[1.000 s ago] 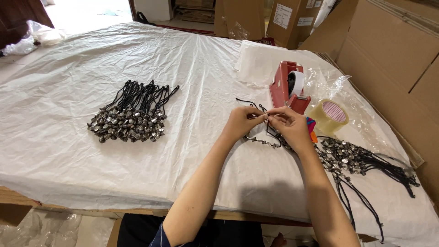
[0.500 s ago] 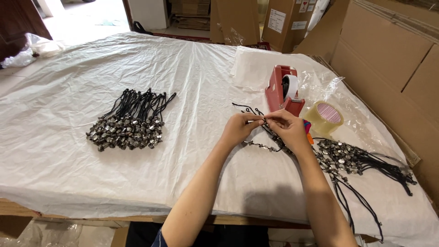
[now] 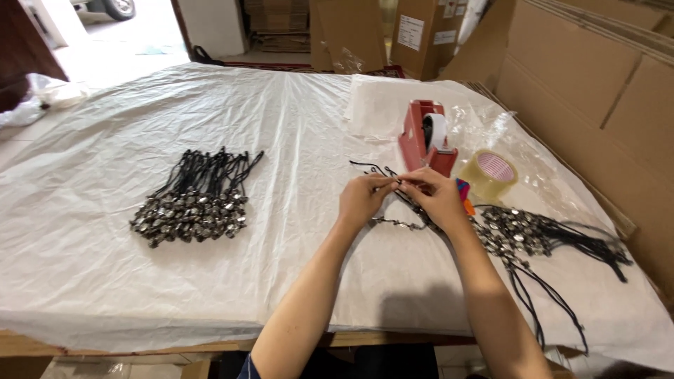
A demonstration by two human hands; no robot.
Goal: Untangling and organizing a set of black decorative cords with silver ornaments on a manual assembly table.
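Left hand [image 3: 361,200] and right hand [image 3: 437,197] meet at table centre, both pinching one black cord [image 3: 382,173] whose beaded end [image 3: 400,223] trails below; limp, light, probably snag-prone, best gripped on the cord near the beads. Counts: two cord piles, sorted [image 3: 193,203] and loose [image 3: 540,235]; one dispenser [image 3: 425,137]; one tape roll [image 3: 489,174].

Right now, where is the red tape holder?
In the head view, the red tape holder sits on the white table cover, just beyond the right hand, with the clear tape roll to its right.
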